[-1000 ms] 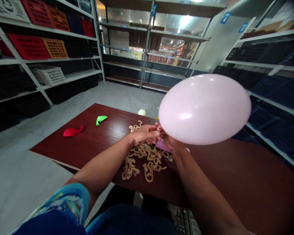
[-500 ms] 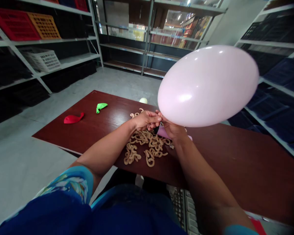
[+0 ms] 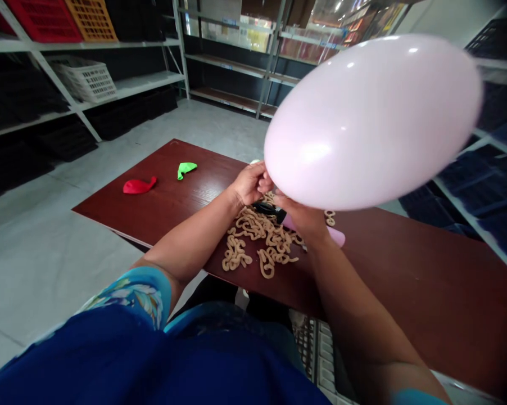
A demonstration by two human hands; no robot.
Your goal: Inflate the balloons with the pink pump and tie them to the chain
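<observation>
A large inflated pale pink balloon (image 3: 371,124) is held up above the table, tilted up to the right. My left hand (image 3: 252,184) is closed at the balloon's lower left end, its fingertips partly behind it. Below the balloon, my right hand (image 3: 303,218) has curled fingers against its underside, and the balloon hides part of them. The neck itself is out of sight. Under my hands lie many tan, curly strips (image 3: 274,239) in a loose heap. A pink cylindrical object (image 3: 336,236) and a black item (image 3: 265,208) show partly beside my right hand.
A limp red balloon (image 3: 139,185) and a limp green balloon (image 3: 186,169) lie on the left of the dark red table (image 3: 186,197). Metal shelves (image 3: 228,64) stand behind, with a white basket (image 3: 89,79) and an orange crate (image 3: 92,21) at left.
The balloon has risen and come closer in view. My hands, pinched together before, have moved slightly apart, the left one going up. The camera view has tilted down a little.
</observation>
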